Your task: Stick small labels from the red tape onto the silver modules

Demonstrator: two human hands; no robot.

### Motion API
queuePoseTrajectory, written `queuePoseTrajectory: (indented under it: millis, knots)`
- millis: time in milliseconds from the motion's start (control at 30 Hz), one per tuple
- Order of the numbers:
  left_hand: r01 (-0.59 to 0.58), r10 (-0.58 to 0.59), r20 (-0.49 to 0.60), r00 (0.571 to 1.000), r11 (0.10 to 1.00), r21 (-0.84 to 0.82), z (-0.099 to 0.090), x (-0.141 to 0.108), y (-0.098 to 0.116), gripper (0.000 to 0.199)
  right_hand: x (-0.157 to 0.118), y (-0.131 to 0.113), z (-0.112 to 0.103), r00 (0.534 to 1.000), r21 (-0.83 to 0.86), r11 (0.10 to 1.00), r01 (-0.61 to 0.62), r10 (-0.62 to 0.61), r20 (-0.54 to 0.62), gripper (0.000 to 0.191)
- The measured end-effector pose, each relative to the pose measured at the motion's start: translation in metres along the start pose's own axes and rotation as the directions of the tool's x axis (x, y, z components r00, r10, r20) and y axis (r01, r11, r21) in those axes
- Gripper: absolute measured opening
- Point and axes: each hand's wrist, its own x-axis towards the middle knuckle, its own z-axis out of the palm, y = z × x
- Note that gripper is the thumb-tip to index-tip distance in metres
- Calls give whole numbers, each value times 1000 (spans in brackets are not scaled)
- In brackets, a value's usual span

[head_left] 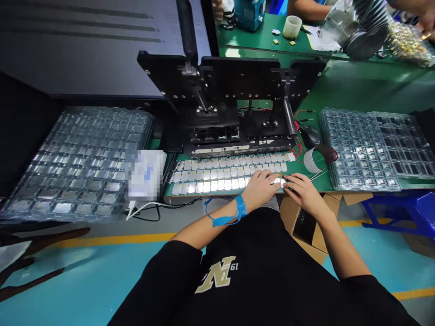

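Rows of small flat boards with silvery-white faces (217, 173) lie on the green bench top in front of me. At the right end of the nearest row, both hands meet over one such small board (277, 180). My left hand (261, 186), with a blue wrist strap (241, 207) on it, has its fingers closed at the board's left side. From the right, my right hand (303, 191) holds the same board's edge with thumb and fingers. Partly hidden by my fingers, its underside cannot be seen. Behind the rows stands a black test fixture with lever handles (220, 117).
Stacked clear trays stand left (78, 163) and right (360, 154). A white box with a cable (146, 174) sits left of the boards. A mouse (310, 136), red wires and a perforated band (314, 159) lie right. Another person's arm (307, 9) is across the bench.
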Motion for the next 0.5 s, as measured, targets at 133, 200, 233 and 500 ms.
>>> queuePoseTrajectory:
  millis: [133, 200, 233, 500]
  knots:
    - [-22, 21, -6, 1000, 999, -31, -1, 6, 1, 17, -1, -3, -3, 998, 30, 999, 13, -11, -63, 17]
    - [-20, 17, -39, 999, 998, -54, -9, 4, -6, 20, 5, -10, -8, 992, 44, 999, 9, -4, -124, 15]
    - [-4, 0, -64, 998, 998, -64, -16, 0, -14, 21, 12, -15, -10, 987, 53, 999, 8, 1, -159, 15]
    - [468, -482, -348, 804, 874, -129, -98, -71, -132, 22, 163, -80, 24, 958, 126, 989, 83, -44, -284, 20]
